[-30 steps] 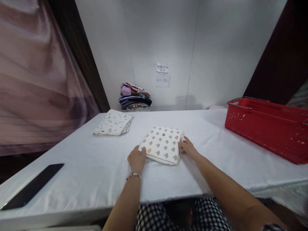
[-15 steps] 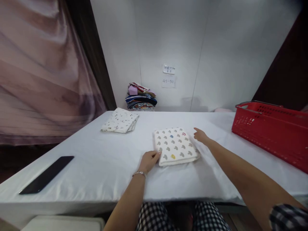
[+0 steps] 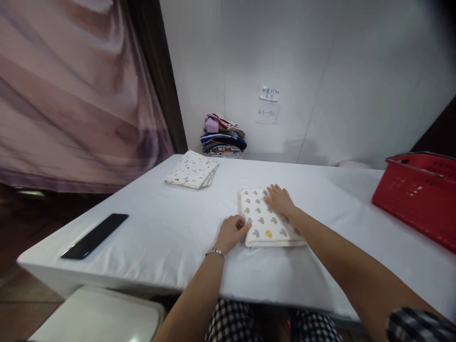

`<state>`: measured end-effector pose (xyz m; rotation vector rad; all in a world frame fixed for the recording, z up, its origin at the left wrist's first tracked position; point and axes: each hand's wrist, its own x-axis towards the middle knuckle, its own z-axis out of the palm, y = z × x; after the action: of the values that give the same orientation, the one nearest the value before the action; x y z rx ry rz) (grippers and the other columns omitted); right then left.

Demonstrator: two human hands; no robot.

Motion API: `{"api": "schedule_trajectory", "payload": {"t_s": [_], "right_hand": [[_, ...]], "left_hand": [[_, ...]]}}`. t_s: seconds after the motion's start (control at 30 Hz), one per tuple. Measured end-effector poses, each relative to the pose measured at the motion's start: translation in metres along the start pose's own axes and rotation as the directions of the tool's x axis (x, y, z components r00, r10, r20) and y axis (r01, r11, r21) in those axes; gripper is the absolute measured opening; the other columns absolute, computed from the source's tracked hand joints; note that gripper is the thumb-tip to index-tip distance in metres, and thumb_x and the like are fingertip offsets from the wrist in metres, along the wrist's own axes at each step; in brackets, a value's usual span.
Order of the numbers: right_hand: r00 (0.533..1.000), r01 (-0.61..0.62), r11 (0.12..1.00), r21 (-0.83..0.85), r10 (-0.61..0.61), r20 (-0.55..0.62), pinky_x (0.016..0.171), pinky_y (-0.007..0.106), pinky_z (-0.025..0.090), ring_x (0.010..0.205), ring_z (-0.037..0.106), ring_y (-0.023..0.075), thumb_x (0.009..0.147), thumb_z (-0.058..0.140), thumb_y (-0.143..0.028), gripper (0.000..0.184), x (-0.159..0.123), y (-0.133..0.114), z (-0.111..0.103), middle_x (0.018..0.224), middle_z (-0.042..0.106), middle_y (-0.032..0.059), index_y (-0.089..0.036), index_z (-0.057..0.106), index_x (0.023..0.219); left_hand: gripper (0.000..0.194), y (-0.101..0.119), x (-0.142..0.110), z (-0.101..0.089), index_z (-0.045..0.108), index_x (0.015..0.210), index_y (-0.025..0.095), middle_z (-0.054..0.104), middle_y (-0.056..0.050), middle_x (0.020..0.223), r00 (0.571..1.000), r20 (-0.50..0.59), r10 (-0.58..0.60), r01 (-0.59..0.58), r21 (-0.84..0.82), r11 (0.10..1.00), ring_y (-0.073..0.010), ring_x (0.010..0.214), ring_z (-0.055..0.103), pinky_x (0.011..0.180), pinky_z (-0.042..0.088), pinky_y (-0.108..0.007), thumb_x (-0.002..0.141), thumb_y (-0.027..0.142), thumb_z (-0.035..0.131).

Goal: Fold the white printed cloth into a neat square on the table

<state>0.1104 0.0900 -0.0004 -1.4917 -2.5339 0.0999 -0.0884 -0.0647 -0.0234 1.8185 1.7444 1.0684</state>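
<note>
A folded white cloth (image 3: 262,220) printed with grey mushroom shapes and one yellow one lies on the table in front of me. My right hand (image 3: 280,201) rests flat on its upper right part, fingers stretched out, covering some of the print. At the cloth's left edge is my left hand (image 3: 233,232), fingers curled and thumb tip against the edge. A bracelet (image 3: 215,252) circles the left wrist. Farther back to the left sits another folded white cloth (image 3: 192,170) with small dark prints, touched by neither hand.
A white-covered table (image 3: 171,228) spans the view. A black flat object (image 3: 95,236) lies at its left. The red basket (image 3: 416,199) stands at the right. Behind the table rises a stack of folded fabrics (image 3: 223,137). A white stool (image 3: 99,316) is below the front edge.
My right hand has moved left from beside the mushroom-print cloth onto its top. My left hand stays at the left edge. The whole view has shifted somewhat.
</note>
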Motion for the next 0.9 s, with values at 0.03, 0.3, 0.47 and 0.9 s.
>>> {"api": "schedule_trajectory", "payload": {"t_s": [0.03,0.3,0.47,0.9], "right_hand": [[0.999,-0.035,0.999,-0.017,0.035,0.027,0.108,0.046,0.013,0.136,0.018,0.0257,0.09,0.033,-0.045,0.05,0.003,0.007,0.005,0.146,0.028,0.0089,-0.02,0.04,0.133],[0.994,-0.063,0.997,-0.041,0.066,0.091,0.107,0.046,0.016,0.133,0.024,0.0259,0.089,0.031,-0.048,0.048,0.012,0.026,0.021,0.143,0.035,0.0072,-0.024,0.043,0.129],[0.993,-0.106,0.994,-0.007,0.106,0.05,0.106,0.051,0.014,0.136,0.016,0.0265,0.09,0.025,-0.05,0.054,0.027,0.017,0.01,0.147,0.025,0.0095,-0.022,0.036,0.134],[0.993,-0.105,0.992,-0.075,0.109,0.046,0.104,0.057,0.01,0.134,0.02,0.0296,0.09,0.029,-0.049,0.051,0.043,0.01,0.013,0.144,0.032,0.0111,-0.022,0.042,0.131]], "left_hand": [[0.026,0.0,0.0,0.0,0.058,0.074,0.02,0.059,0.0,0.072,1.0,0.012,-0.007,0.007,0.002,1.0,-0.013,0.068,0.052,0.066,0.04,-0.025,0.074,0.045,0.055],[0.026,-0.001,0.002,0.002,0.06,0.071,0.019,0.06,0.0,0.071,1.0,0.02,-0.02,0.019,0.036,0.999,-0.0137,0.067,0.052,0.066,0.039,-0.026,0.073,0.045,0.056],[0.027,-0.001,0.002,0.002,0.059,0.07,0.019,0.06,0.0,0.07,1.0,0.021,-0.014,0.013,0.055,0.998,-0.0136,0.067,0.051,0.065,0.037,-0.026,0.074,0.045,0.055],[0.028,-0.003,0.003,0.003,0.058,0.068,0.019,0.06,0.001,0.068,0.999,0.039,-0.013,0.012,0.022,1.0,-0.0129,0.065,0.051,0.062,0.037,-0.026,0.072,0.047,0.058]]}}
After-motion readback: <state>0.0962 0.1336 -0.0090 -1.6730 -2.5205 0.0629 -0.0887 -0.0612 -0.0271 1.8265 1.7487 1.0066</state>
